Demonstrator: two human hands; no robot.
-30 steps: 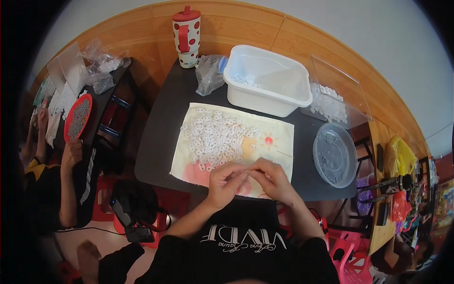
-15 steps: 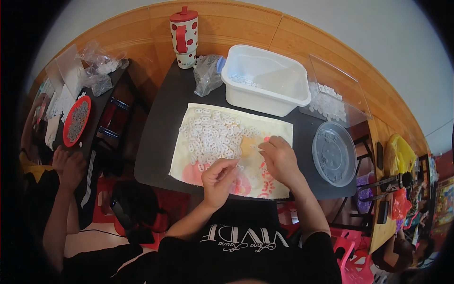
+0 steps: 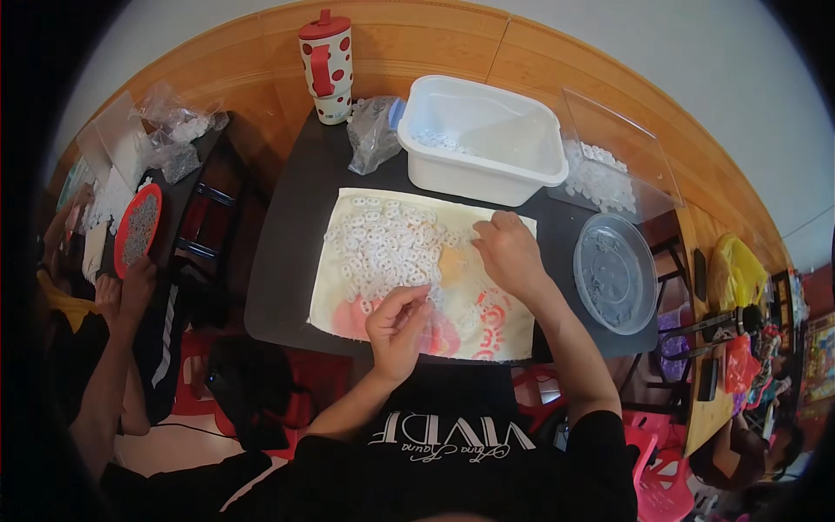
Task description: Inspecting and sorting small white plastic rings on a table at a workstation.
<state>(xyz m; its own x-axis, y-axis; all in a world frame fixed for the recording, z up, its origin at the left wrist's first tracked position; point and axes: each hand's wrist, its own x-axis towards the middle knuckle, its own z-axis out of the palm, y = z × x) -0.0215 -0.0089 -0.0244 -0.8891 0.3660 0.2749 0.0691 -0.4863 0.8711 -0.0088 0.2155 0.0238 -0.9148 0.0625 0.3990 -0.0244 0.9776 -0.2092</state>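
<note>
A heap of small white plastic pieces (image 3: 387, 248), oval with two holes each, covers the left and middle of a cream cloth (image 3: 522, 335) with pink and orange print. At the heap's near edge, my left hand (image 3: 397, 335) has thumb and forefinger closed together; a few white pieces lie by the fingertips, and what they hold is too small to make out. My right hand (image 3: 513, 254) is over the cloth's right side, beyond the heap's right edge, fingers bent and pinched. Anything between those fingertips is hidden.
Behind the cloth stands a white tub (image 3: 483, 143) with some pieces inside. A round clear tray (image 3: 615, 274) and an open clear box (image 3: 609, 178) are on the right. A grey plastic bag (image 3: 374, 135) and a spotted tumbler (image 3: 328, 74) stand back left. A co-worker's hand (image 3: 135, 291) is at a red plate (image 3: 122, 248).
My right hand has moved away from me, toward the cloth's far right corner. My left hand has barely moved. The co-worker's hand has come up to the red plate.
</note>
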